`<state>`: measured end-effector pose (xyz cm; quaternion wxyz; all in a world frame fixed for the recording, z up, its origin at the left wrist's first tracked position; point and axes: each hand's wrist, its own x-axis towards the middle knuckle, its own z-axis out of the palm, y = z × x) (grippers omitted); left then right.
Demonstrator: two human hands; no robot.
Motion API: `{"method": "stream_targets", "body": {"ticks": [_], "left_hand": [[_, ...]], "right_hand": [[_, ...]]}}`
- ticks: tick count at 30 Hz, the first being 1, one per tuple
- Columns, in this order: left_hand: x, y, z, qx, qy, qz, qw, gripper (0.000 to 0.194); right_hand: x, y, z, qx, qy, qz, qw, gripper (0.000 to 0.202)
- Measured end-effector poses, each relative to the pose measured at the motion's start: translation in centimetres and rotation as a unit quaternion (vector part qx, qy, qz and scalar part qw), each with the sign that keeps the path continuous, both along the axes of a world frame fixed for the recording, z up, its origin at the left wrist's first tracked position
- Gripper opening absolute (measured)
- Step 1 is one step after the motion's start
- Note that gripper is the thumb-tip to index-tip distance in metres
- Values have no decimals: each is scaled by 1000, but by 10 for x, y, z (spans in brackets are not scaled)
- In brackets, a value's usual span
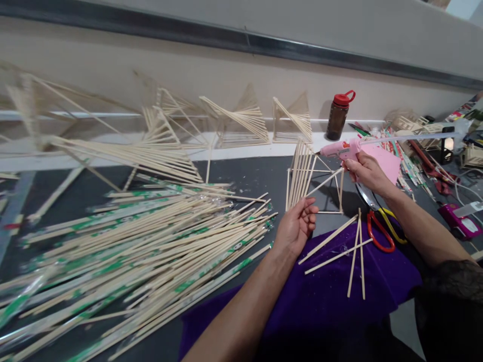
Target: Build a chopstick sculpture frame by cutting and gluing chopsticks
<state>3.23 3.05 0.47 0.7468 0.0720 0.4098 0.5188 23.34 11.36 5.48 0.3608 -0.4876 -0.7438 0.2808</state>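
Note:
A small frame of thin wooden sticks (301, 176) stands on the grey table, with a fan of slanted sticks on its left side. My left hand (296, 226) is closed, its thumb and fingertips pinching the front lower end of that fan. In my right hand (368, 173) is a pink hot glue gun (341, 150), its nozzle pointing left at the top of the fan. A long, pale glue stick (411, 137) juts from the gun's back. Several loose sticks (354, 256) lie on a purple cloth (302, 306) below the frame.
Many chopsticks (169, 236), some in green-and-white wrappers, cover the table at left. Finished twisted stick frames (241, 120) line the wall. A brown bottle with a red lid (337, 118) stands behind. Scissors (381, 231) lie near my right forearm, and a magenta device (460, 221) sits at right.

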Motion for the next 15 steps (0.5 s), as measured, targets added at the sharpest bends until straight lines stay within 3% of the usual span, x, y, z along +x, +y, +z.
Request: {"method": "stream_targets", "body": {"ticks": [5,10,12,15], "left_hand": [[0,0,-1,2,3,-2,1000,26],[0,0,0,-1,5,-2,1000,25],[-1,1,0,-1,5,0,1000,25],[-2,2,2,-3,9,-6,1000,24]], "right_hand": [[-2,-8,7,-61,116,-9,991,40],[23,-7,5,-70,227,-89,967,41],[44,-2,-2,-70,230,-127,962,38],[74,5,-16,-52,144,-180,972,33]]}}
